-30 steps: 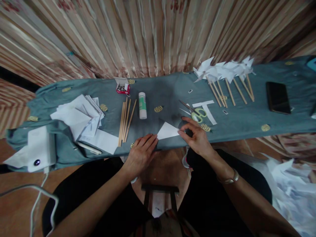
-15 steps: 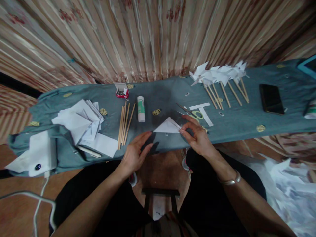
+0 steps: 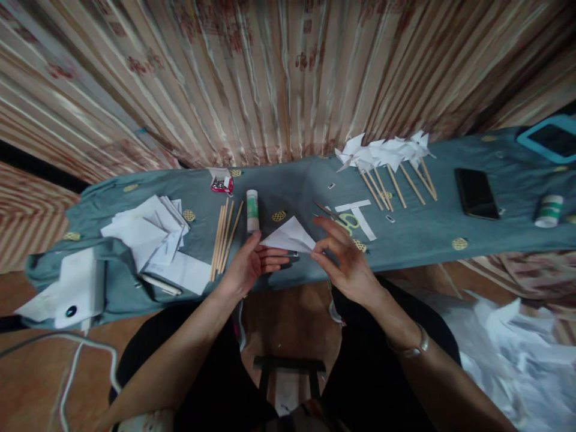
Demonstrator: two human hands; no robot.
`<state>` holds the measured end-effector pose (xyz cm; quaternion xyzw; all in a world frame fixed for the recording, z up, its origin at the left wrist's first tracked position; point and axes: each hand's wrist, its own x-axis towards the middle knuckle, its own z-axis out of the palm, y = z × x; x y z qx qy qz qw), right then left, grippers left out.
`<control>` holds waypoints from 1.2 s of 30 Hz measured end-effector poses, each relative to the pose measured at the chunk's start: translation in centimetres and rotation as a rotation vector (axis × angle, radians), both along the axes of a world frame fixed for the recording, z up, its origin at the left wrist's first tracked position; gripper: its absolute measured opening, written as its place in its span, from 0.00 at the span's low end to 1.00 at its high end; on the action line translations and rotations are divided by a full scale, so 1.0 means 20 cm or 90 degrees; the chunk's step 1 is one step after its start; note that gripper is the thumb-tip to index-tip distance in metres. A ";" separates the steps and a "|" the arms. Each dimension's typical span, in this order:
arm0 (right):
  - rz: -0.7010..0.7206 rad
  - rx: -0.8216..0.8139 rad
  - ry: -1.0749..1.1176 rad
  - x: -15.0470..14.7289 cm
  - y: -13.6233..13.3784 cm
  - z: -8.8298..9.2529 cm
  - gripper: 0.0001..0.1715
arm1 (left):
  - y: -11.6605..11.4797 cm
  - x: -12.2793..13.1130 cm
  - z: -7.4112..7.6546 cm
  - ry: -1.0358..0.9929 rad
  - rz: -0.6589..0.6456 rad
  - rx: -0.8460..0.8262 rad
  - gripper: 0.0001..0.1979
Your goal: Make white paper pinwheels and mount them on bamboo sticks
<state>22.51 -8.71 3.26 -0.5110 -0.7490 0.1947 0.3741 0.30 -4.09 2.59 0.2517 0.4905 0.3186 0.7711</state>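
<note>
A folded white paper triangle (image 3: 290, 236) is lifted just above the teal cloth-covered table (image 3: 427, 231) at its near edge. My left hand (image 3: 252, 264) holds the triangle's left end from beneath, fingers curled under it. Pinching the paper's right end is my right hand (image 3: 344, 258). Green-handled scissors (image 3: 344, 221) lie just behind my right hand. A glue stick (image 3: 252, 210) stands-lies behind my left hand, beside several wooden sticks (image 3: 224, 237).
A heap of white paper squares (image 3: 148, 231) lies left. Finished paper pinwheels on sticks (image 3: 387, 159) lie at the back right, with a black phone (image 3: 476, 193), a tablet (image 3: 549, 138) and a small bottle (image 3: 549, 211). A red pin box (image 3: 221, 183) sits at the back. Paper scraps (image 3: 517, 348) cover the floor right.
The triangle lay flat under both hands; now both hands have lifted it off the cloth, the left hand turning palm-up beneath it. The view has shifted, showing more table at the right.
</note>
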 end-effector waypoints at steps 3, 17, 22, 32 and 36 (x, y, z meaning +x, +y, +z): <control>0.003 0.003 -0.004 0.02 0.00 0.00 0.07 | 0.01 0.02 0.01 0.004 0.026 -0.016 0.14; -0.041 -0.015 0.043 0.13 0.04 0.00 0.08 | 0.03 0.08 -0.01 0.031 0.055 0.030 0.08; -0.159 -0.014 0.016 0.23 0.10 -0.06 0.18 | 0.05 0.11 -0.03 0.080 0.091 0.125 0.14; -0.259 -0.034 -0.314 0.27 0.20 -0.24 0.17 | 0.08 0.16 -0.01 0.122 0.120 0.246 0.14; -0.272 0.010 -0.313 0.26 0.21 -0.26 0.14 | 0.09 0.17 -0.01 0.101 0.124 0.244 0.17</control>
